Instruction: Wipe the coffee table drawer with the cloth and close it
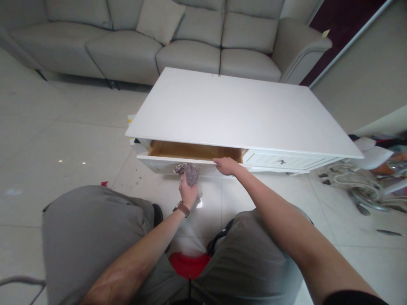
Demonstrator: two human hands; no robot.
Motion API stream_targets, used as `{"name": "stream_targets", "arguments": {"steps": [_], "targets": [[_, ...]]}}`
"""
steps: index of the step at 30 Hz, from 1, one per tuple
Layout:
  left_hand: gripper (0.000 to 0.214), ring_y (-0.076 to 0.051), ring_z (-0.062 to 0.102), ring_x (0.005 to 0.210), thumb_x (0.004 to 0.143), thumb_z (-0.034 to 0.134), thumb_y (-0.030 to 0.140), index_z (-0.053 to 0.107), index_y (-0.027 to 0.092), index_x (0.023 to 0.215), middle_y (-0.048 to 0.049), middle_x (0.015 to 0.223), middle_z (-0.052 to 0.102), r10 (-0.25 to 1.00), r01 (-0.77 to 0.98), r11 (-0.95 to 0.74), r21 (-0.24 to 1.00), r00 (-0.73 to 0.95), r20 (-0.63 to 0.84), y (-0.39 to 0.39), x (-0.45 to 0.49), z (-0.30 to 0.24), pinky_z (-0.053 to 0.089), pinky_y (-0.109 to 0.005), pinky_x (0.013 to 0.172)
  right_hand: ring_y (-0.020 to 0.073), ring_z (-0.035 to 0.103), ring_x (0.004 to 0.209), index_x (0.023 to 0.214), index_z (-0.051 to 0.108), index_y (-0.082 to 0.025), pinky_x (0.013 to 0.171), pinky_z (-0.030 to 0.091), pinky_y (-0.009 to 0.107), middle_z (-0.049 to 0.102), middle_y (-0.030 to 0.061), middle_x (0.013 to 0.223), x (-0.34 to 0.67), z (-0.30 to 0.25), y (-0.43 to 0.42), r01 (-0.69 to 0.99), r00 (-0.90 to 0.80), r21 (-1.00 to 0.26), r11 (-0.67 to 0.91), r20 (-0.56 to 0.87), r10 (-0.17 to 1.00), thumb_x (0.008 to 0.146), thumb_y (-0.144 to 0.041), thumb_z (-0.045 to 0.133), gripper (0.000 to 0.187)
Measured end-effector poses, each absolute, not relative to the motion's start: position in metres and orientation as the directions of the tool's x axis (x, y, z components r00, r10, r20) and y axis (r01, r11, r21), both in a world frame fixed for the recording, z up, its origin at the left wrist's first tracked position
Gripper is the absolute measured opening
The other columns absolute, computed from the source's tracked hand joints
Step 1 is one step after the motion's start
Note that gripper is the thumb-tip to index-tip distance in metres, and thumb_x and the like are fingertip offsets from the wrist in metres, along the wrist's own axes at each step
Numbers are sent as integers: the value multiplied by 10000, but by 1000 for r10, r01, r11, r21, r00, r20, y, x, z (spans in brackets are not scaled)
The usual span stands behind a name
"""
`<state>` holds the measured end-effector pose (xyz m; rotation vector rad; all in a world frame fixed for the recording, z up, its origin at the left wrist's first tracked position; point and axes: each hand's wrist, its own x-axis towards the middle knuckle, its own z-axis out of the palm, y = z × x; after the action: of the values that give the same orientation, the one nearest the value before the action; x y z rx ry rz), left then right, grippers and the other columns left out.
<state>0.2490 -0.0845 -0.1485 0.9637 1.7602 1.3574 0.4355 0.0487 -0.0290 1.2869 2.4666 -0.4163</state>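
A white coffee table [219, 112] stands before me with its left drawer [152, 163] pulled partway out. Bare wood shows inside the drawer. My left hand [189, 192], with a brown-strapped watch on the wrist, is closed around a crumpled grey-brown cloth [191, 174]. The cloth lies against the drawer's front panel, near its middle. Farther right, my right hand [226, 165] grips the top edge of the same drawer front, fingers over the rim. The closed right drawer [286, 161] has a small metal knob [282, 162].
A grey sofa [190, 57] with a light cushion [161, 20] stands behind the table. On the right, coiled hoses [365, 186] and mixed items lie on the tiled floor [79, 140]. Something red [189, 264] sits between my legs.
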Motion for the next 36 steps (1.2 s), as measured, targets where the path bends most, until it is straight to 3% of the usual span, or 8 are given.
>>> {"name": "stream_targets", "arguments": {"steps": [6,10,14,21,28,36], "targets": [[965,-309,622,1392,753,599,6,421,255,1668,-111,1540,635,974,465,78,882,-226,33,-92,261,-144,476,-460,1197,318,711,1206,1408,619,-224,949,520,395,747,147,1338,435,-30,48,825,-541,-94,557,-412,733,1029,-242,440,420],[986,-293,475,1537,735,548,-37,401,206,1679,-106,1679,480,996,616,-73,784,-2,95,-91,266,-134,398,-431,1272,319,710,1212,1407,620,-223,947,522,391,747,148,1339,435,-29,48,826,-543,-97,556,-404,736,1027,-244,446,418],[1018,-297,429,1566,712,527,-70,384,199,1683,-114,1700,448,985,730,-164,663,162,65,-89,268,-127,397,-447,1272,314,711,1213,1407,618,-222,951,519,384,751,147,1333,435,-28,48,822,-548,-98,561,-406,732,1031,-247,450,412],[994,-276,443,1558,727,541,-55,382,182,1680,-109,1693,461,988,813,-153,561,140,66,-90,260,-130,452,-425,1240,318,717,1193,1389,626,-219,935,522,387,753,152,1323,435,-28,47,822,-546,-92,561,-407,733,1031,-238,442,403],[932,-269,545,1480,724,555,-48,505,200,1621,-69,1617,564,995,814,-79,575,30,93,-88,232,-129,461,-386,1232,323,719,1172,1401,617,-219,919,521,395,751,155,1324,435,-28,47,827,-540,-93,555,-405,738,1036,-238,430,411],[869,-313,610,1409,735,581,-62,594,219,1557,-66,1552,629,989,789,-6,614,-85,119,-87,212,-126,508,-424,1175,318,725,1142,1381,616,-219,881,514,377,757,153,1301,435,-26,47,827,-538,-88,555,-412,736,1041,-242,420,393]]}}
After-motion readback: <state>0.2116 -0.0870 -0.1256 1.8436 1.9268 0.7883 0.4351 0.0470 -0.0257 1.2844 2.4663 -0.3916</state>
